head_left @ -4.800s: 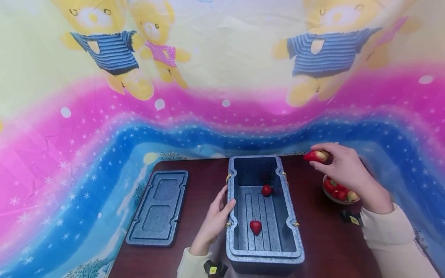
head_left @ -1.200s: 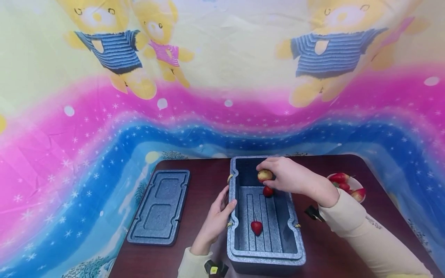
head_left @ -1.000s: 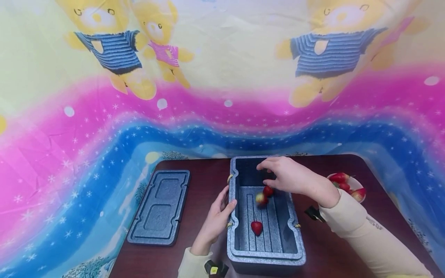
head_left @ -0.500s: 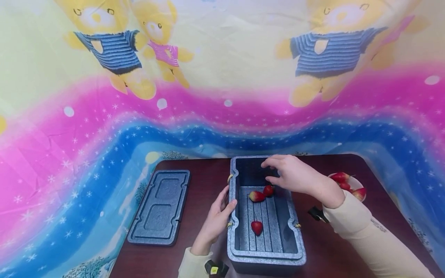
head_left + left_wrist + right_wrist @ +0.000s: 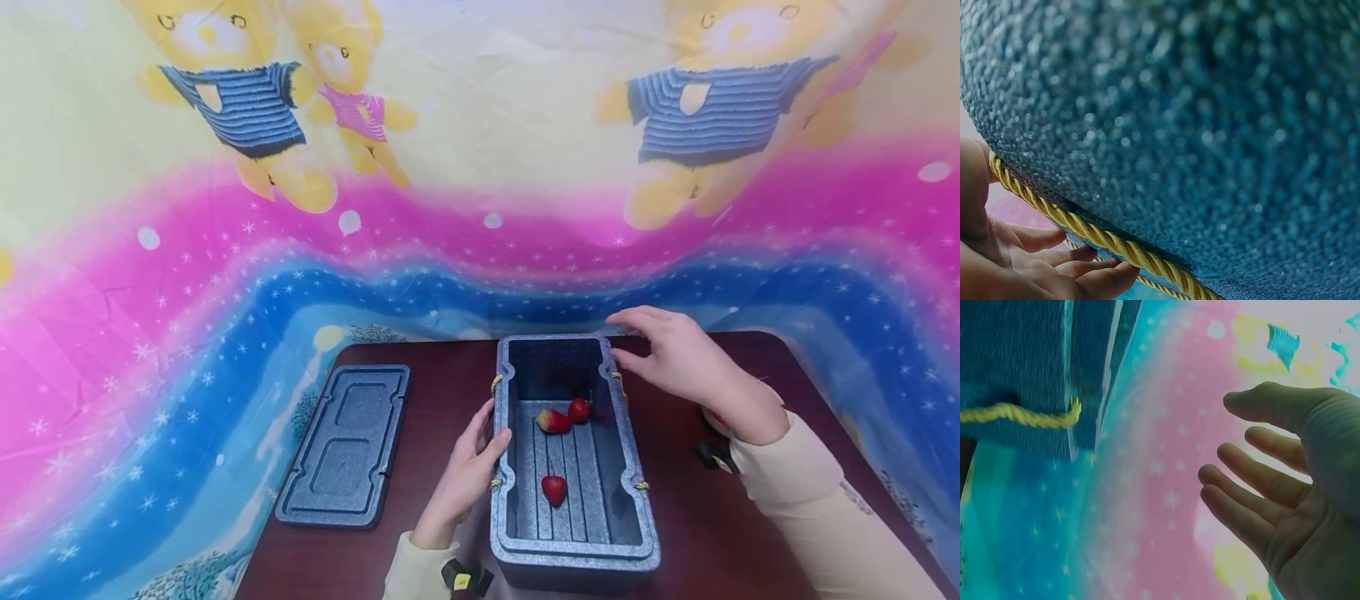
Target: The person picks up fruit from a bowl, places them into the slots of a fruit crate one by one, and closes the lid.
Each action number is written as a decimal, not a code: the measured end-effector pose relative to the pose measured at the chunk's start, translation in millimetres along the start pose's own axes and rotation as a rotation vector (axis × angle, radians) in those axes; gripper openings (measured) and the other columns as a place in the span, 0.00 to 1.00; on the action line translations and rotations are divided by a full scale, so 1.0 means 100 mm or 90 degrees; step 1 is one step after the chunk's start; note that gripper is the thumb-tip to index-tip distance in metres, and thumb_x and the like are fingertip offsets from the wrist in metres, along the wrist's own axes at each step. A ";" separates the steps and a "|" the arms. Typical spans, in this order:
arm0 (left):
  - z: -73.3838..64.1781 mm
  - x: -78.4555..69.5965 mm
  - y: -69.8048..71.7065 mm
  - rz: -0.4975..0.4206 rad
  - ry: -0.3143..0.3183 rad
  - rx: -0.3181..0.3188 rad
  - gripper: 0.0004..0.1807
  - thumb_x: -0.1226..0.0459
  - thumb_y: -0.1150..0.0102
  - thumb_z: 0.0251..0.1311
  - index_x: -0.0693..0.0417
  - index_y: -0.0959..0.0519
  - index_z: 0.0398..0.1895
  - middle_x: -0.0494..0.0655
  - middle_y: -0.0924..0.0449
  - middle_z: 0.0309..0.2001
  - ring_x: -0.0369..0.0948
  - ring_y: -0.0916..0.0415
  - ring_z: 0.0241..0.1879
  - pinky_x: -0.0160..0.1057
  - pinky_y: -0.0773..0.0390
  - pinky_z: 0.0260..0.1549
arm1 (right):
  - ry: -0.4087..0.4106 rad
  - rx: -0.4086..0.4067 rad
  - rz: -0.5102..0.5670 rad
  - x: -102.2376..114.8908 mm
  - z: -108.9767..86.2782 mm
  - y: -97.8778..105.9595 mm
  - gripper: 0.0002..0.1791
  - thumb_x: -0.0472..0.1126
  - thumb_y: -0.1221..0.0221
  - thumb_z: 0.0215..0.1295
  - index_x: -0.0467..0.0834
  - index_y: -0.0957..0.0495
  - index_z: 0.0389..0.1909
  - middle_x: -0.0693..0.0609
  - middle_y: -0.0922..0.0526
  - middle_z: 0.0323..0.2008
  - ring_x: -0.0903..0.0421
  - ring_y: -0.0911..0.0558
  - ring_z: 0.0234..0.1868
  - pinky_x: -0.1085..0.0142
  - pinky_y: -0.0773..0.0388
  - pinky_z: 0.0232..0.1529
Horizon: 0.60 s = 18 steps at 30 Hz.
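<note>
A grey foam box (image 5: 573,554) with twisted gold cord at its sides stands lid-off on the table. Inside it are two red strawberries, one strawberry (image 5: 553,490) near the front and another strawberry (image 5: 579,410) farther back. Touching the rear one is a red fruit with a pale yellow end (image 5: 553,422). My left hand (image 5: 468,458) rests along the box's left side, thumb at the rim; its fingers (image 5: 1107,281) touch the wall by the gold cord (image 5: 1104,237). My right hand (image 5: 678,354) hovers past the right rim, thumb and fingers spread, holding nothing.
A grey lid (image 5: 345,446) lies flat on the dark red-brown table (image 5: 442,383), left of the box. A white bowl (image 5: 714,422) of red fruit is mostly hidden behind my right wrist. A cartoon-bear curtain (image 5: 480,167) hangs behind the table.
My right hand carried the yellow-ended fruit from the bowl's side into the box and let it go beside the rear strawberry. The hand has since moved right and up. My left hand stays put.
</note>
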State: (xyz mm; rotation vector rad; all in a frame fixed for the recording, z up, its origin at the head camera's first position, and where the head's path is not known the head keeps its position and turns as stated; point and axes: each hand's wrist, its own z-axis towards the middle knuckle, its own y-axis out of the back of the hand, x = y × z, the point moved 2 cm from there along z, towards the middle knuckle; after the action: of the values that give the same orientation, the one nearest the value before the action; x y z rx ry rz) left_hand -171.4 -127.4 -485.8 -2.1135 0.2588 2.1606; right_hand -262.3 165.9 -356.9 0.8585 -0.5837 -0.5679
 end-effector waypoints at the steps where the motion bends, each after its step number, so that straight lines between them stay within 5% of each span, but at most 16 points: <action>1: 0.00 0.00 0.00 0.000 0.000 0.000 0.36 0.56 0.49 0.76 0.55 0.50 0.81 0.59 0.48 0.78 0.56 0.45 0.75 0.58 0.36 0.68 | -0.013 -0.001 -0.003 -0.02 -0.02 0.03 0.27 0.36 0.25 0.54 0.39 0.19 0.56 0.41 0.16 0.51 0.45 0.14 0.44 0.47 0.16 0.43; 11: 0.01 0.00 0.00 0.000 -0.001 0.000 0.36 0.56 0.49 0.76 0.56 0.49 0.81 0.59 0.48 0.78 0.56 0.46 0.75 0.58 0.37 0.68 | -0.189 0.012 -0.031 -0.37 -0.25 0.27 0.39 0.40 0.26 0.57 0.38 0.30 0.68 0.35 0.21 0.56 0.39 0.18 0.49 0.41 0.19 0.40; 18: 0.01 0.01 0.00 0.002 0.003 -0.005 0.36 0.56 0.48 0.76 0.55 0.49 0.81 0.58 0.48 0.79 0.56 0.46 0.76 0.58 0.38 0.69 | -0.260 -0.009 -0.041 -0.65 -0.48 0.42 0.43 0.40 0.28 0.59 0.36 0.36 0.72 0.31 0.25 0.57 0.34 0.20 0.49 0.35 0.23 0.43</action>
State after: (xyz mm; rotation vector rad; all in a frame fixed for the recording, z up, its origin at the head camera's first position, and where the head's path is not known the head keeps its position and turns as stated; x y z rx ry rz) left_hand -172.2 -127.2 -486.8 -2.1239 0.2559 2.1623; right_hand -266.6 257.1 -363.4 0.7541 -0.9229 -0.8141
